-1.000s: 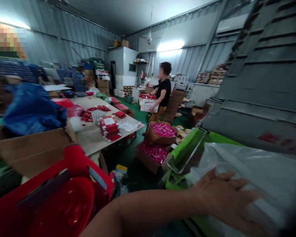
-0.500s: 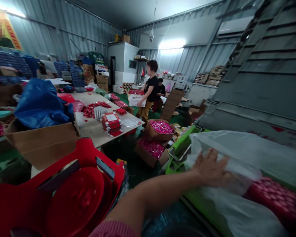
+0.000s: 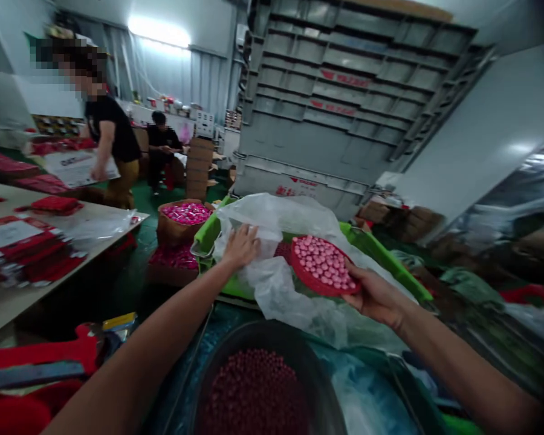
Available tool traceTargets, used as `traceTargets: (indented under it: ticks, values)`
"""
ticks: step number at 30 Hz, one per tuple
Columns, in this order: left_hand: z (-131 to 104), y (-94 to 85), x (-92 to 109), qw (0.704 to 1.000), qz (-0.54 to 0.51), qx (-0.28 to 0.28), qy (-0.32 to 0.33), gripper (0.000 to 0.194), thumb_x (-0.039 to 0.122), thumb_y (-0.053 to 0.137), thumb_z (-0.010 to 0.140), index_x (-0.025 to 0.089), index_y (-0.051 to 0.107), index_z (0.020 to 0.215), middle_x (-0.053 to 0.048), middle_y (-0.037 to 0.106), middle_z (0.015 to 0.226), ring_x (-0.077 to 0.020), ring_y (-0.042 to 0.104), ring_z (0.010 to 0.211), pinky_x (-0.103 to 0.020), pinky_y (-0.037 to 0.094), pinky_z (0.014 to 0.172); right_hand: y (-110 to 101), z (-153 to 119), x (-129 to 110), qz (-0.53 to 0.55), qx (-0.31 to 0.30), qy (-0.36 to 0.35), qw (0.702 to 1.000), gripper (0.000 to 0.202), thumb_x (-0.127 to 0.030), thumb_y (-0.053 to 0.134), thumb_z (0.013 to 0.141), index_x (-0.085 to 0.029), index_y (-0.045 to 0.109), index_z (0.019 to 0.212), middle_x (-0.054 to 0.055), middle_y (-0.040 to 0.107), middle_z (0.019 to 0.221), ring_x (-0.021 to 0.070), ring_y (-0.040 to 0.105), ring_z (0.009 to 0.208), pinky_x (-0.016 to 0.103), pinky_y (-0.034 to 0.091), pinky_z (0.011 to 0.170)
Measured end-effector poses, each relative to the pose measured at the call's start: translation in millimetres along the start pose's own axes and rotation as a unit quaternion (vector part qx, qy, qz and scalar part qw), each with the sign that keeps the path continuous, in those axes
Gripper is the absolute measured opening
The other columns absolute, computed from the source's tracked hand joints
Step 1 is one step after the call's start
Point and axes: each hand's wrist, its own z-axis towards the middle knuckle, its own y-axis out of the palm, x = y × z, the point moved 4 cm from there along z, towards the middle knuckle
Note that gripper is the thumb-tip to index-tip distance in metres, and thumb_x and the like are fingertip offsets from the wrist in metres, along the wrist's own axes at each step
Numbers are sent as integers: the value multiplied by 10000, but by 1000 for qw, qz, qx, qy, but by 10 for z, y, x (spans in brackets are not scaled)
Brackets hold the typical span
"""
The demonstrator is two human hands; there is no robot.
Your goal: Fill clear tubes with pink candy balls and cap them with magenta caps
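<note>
My right hand [image 3: 375, 295] grips the right edge of a red basket [image 3: 324, 264] full of round pink pieces, held tilted over a green crate [image 3: 208, 234]. The crate is lined with a translucent plastic sheet [image 3: 294, 211], and dark red pieces show inside it beside the basket. My left hand [image 3: 243, 246] lies on the sheet at the crate's left side with its fingers apart. Close in front of me, a dark round tub [image 3: 320, 368] holds many small dark red pieces.
At the left, red packets [image 3: 20, 248] lie on a pale table [image 3: 0, 305]. Boxes of pink wrapped pieces [image 3: 187, 212] stand left of the crate. A person [image 3: 113, 136] carries a white carton; another person [image 3: 161, 145] sits behind. Red plastic [image 3: 36, 353] is at lower left.
The view has swung right and down. My right hand and the basket it holds now show fully, with the dark tub below. My left hand still rests on the sheet, now further left in view.
</note>
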Motion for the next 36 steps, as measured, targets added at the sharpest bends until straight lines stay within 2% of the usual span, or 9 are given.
traceTargets:
  ticks: [8, 12, 15, 18, 22, 25, 27, 32, 36]
  values:
    - [-47, -53, 25, 1000, 13, -22, 0, 485, 343, 209, 903, 192, 253, 1362, -96, 268, 1445, -217, 228, 1333, -445, 187, 1071, -32, -969, 502, 5, 38, 104, 994, 314, -347, 403, 885, -172, 551, 1100, 96, 708, 835, 179, 669, 632, 281, 549, 521]
    - [9, 5, 4, 999, 15, -39, -5, 512, 366, 215, 897, 202, 223, 1382, -99, 199, 1469, -241, 227, 1332, -449, 186, 1069, 78, -1231, 923, -58, -14, 162, 985, 427, -478, 427, 846, -155, 546, 1099, 119, 698, 859, 214, 662, 662, 328, 540, 543]
    - [24, 2, 12, 999, 32, -34, 1, 508, 365, 219, 899, 221, 215, 1386, -93, 217, 1463, -229, 238, 1328, -427, 198, 1066, 233, -1211, 1385, -185, 13, 90, 979, 483, -528, 388, 842, -165, 505, 1137, 115, 677, 908, 234, 657, 716, 389, 545, 607]
    - [-7, -67, 46, 999, 40, -20, 13, 485, 335, 222, 900, 193, 281, 1360, -108, 321, 1411, -229, 298, 1296, -419, 237, 1049, 396, -1144, 1779, -393, 159, -162, 891, 360, -332, 450, 810, -182, 487, 1135, 113, 633, 1023, 272, 609, 948, 434, 497, 830]
    - [2, -97, 45, 999, 27, 4, 47, 461, 326, 274, 878, 137, 420, 1272, -158, 496, 1241, -288, 440, 1179, -468, 327, 975, 559, -1056, 2059, -559, 189, -356, 725, 479, -67, 399, 749, -241, 422, 1195, 100, 588, 1123, 232, 589, 1016, 331, 522, 830]
    - [49, -43, -3, 997, 24, 21, 68, 475, 341, 263, 872, 122, 438, 1255, -172, 496, 1243, -307, 434, 1186, -505, 331, 965, 558, -1208, 1871, -610, 129, -456, 635, 461, -116, 427, 796, -172, 364, 1250, 138, 534, 1198, 247, 460, 1188, 321, 486, 894]
    - [66, 8, -48, 996, 29, 26, 76, 473, 353, 258, 867, 141, 450, 1243, -148, 510, 1240, -306, 437, 1188, -508, 333, 970, 508, -1404, 1599, -593, 97, -515, 611, 473, -168, 431, 828, -156, 316, 1286, 146, 508, 1228, 251, 371, 1258, 338, 451, 939]
    - [75, 90, -117, 994, 45, 30, 90, 468, 375, 249, 868, 192, 419, 1263, -104, 502, 1268, -291, 413, 1215, -498, 331, 986, 155, -1512, 560, -419, 269, -530, 686, 477, -99, 385, 785, -202, 317, 1245, 101, 528, 1168, 195, 519, 1093, 342, 444, 921]
    - [78, 68, -87, 995, 57, 44, 74, 524, 384, 255, 875, 122, 364, 1315, -189, 437, 1308, -320, 384, 1237, -521, 295, 997, 141, -761, -181, -575, 325, -357, 660, 468, -29, 325, 773, -143, 326, 1227, 137, 528, 1163, 198, 533, 1063, 326, 429, 907]
